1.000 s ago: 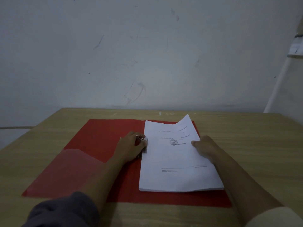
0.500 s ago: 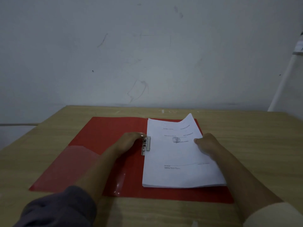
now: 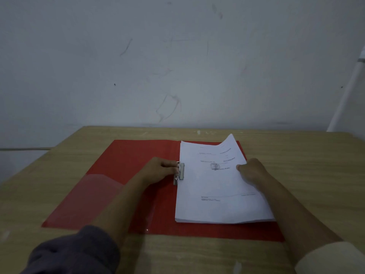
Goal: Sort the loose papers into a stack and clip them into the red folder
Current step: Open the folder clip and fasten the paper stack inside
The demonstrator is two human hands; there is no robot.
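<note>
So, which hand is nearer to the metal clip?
Left. The left hand holds the metal clip; the right hand grips the paper stack at its opposite edge.

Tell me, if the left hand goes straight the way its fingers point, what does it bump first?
The metal clip. The left hand points right, and its fingers seem to be pinching that clip now. Just past it lies the edge of the paper stack on the red folder.

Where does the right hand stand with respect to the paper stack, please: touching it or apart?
Touching. The head view shows the right hand gripping the paper stack at its right edge, thumb on top.
</note>
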